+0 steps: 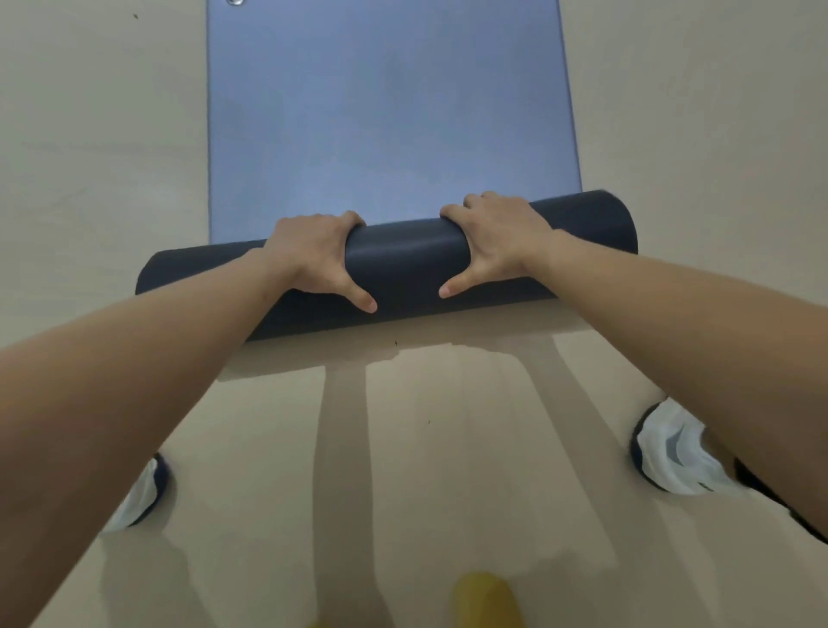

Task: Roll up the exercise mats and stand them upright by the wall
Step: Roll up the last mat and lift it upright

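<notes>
Both forearms outstretched, left hand [309, 255], right hand [497, 237] gripping mat roll [403, 255]

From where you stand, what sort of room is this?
Probably an indoor exercise or studio room: a blue exercise mat half rolled under both hands on a bare, smooth beige floor. No walls or furniture show.

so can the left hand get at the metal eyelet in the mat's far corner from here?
Probably not. The left hand is clamped over the rolled part of the mat, arm already stretched out, and the eyelet sits at the far end, with the flat stretch lying between. Nothing blocks it.
</notes>
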The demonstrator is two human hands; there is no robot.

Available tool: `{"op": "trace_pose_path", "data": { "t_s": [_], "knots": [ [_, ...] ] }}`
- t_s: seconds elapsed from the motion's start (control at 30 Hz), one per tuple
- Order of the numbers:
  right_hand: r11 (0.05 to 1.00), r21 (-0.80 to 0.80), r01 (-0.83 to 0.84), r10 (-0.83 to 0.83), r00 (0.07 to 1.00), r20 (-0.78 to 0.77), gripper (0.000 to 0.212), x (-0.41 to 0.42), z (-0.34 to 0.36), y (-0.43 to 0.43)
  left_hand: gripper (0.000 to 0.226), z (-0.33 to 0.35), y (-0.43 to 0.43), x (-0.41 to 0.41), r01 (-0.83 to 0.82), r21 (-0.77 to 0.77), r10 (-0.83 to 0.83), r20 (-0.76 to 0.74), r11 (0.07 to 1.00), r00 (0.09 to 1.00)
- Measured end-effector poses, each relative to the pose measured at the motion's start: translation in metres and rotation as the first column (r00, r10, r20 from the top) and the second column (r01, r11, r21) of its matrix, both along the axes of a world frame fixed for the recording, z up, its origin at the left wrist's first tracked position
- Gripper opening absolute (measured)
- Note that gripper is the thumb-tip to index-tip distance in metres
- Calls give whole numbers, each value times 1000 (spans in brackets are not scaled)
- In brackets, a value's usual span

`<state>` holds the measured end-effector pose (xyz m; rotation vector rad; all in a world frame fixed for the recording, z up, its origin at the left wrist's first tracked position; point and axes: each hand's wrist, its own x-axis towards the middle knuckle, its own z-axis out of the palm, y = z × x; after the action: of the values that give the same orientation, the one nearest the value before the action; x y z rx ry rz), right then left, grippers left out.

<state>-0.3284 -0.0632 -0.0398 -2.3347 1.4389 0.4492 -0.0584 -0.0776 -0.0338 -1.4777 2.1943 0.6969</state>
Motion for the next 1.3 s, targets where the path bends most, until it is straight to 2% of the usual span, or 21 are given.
{"op": "trace_pose_path", "data": {
  "t_s": [0.33, 0.63, 0.8, 0.93, 1.0, 1.13, 1.3],
  "knots": [
    [971, 235, 45, -47, 999, 2, 110, 5, 12, 170, 120, 7, 156, 1, 101, 227, -111, 31, 969, 993],
    [937, 350, -13, 22, 1000, -20, 116, 9, 7, 258, 118, -3, 257, 9, 85, 334, -100, 29, 939, 995],
    [955, 292, -52, 59, 998, -16, 118, 8, 3, 278, 121, -9, 275, 13, 65, 316, -66, -7, 946, 998],
    [988, 28, -150, 149, 989, 21, 104, 4, 5, 296, 120, -12, 257, 15, 28, 396, -19, -27, 918, 999],
    [983, -44, -178, 178, 984, -2, 101, 2, 3, 307, 118, -13, 248, 16, 33, 407, -17, -41, 913, 999],
    [989, -35, -145, 143, 989, -44, 104, 3, -7, 315, 118, -16, 239, 20, 61, 344, -47, -48, 937, 998],
    [987, -14, -160, 160, 987, -8, 106, 2, -8, 284, 112, -16, 227, 29, -2, 272, 21, -66, 962, 998]
  ]
}}
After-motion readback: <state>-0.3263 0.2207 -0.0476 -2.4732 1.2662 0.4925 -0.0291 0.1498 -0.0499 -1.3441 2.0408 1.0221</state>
